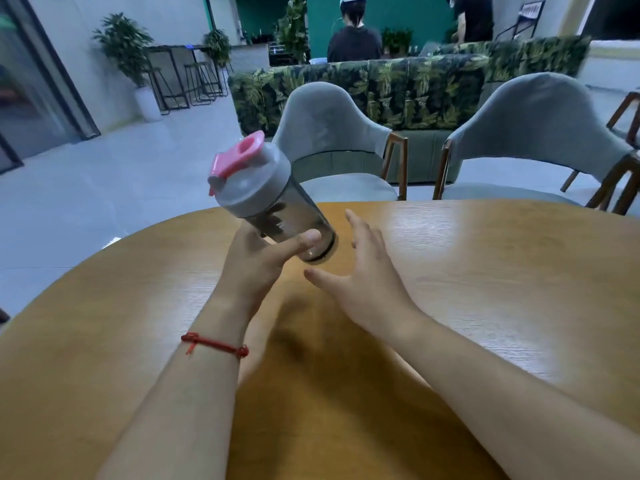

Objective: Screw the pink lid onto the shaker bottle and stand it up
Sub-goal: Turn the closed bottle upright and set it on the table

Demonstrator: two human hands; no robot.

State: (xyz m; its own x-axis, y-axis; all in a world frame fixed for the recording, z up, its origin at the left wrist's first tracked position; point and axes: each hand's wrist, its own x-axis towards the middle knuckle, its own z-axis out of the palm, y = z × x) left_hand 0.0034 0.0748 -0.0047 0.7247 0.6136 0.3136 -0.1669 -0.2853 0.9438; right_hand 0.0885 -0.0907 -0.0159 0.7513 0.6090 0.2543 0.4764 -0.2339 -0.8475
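A dark see-through shaker bottle (294,216) is held tilted above the wooden table (485,271), its top leaning up and to the left. Its grey lid with the pink flip cap and loop (244,168) sits on the bottle's mouth. My left hand (256,261) grips the lower part of the bottle, thumb across its side near the base. My right hand (367,275) hovers just right of the bottle's base with fingers spread, holding nothing and not touching the bottle.
Two grey upholstered chairs (332,133) (533,133) stand at the table's far edge. Behind them is a leaf-patterned sofa (398,88), and two people stand further back. Bar stools and potted plants are at the far left.
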